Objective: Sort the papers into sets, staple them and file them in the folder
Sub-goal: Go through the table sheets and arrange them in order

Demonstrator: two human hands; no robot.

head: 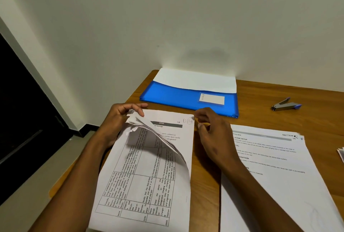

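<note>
So far the job looks only partly done. A stack of papers [149,176] lies on the worktop [279,101] right in front of the person. The left hand [119,120] pinches the top left corner of some sheets and bends them up and over, so the page under them shows. The right hand [210,129] sits at the top right corner of the same stack with its fingers loosely curled. I cannot tell if it really holds the paper or only touches it.

A second pile of papers [275,176] lies just to the right. It looks like a set already picked out, but I cannot see any staple in it.

The blue folder [186,97] lies behind the stack, near the wall. White paper [195,80] sticks out of its top, so something may be filed already. The stapler [285,104] rests far off to the right, and no hand is on it.

I think sorting is going on now. Stapling and filing these sheets seem to be left.
</note>
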